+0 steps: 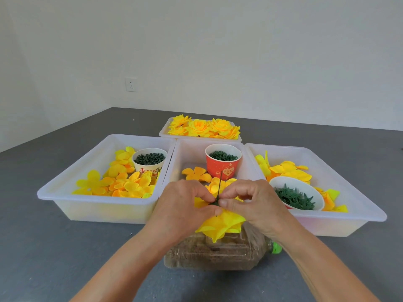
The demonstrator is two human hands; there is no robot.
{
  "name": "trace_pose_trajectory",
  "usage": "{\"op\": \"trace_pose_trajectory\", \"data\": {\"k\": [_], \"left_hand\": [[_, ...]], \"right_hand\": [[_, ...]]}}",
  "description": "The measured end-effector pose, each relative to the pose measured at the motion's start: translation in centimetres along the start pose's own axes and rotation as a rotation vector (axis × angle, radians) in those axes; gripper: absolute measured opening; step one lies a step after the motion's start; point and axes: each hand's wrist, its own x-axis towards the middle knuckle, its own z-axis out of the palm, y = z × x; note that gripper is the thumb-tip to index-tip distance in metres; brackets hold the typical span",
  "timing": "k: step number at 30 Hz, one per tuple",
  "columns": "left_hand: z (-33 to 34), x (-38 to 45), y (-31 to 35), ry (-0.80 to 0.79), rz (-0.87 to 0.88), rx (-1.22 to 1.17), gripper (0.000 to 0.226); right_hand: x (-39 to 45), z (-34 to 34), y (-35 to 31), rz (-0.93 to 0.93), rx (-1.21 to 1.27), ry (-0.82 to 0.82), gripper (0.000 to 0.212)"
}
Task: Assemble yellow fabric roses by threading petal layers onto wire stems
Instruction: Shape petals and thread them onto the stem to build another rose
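Observation:
A dark green wire stem (219,183) stands upright between my two hands, above a stack of yellow fabric petals (220,224). My left hand (184,207) pinches the stem's base where a green calyx piece sits on the petals. My right hand (250,203) pinches the same spot from the right with thumb and forefinger. The petal stack hangs over a clear plastic bottle (209,253) lying on its side.
Three white trays sit ahead: the left tray (65,192) holds loose petals and a cup of green parts (149,159), the middle tray (192,149) a red cup of green rings (222,161), the right tray (349,205) petals and a white bowl of calyxes (294,196). Finished roses (205,127) fill a far tray.

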Motion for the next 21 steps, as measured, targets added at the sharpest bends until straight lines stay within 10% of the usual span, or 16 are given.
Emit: {"op": "trace_pose_trajectory", "data": {"k": [21], "left_hand": [[1.6,-0.5,-1.8,0.16,0.278,-0.164,0.012]], "right_hand": [[-1.0,2.3,3.2,-0.314,0.009,0.225,0.007]]}}
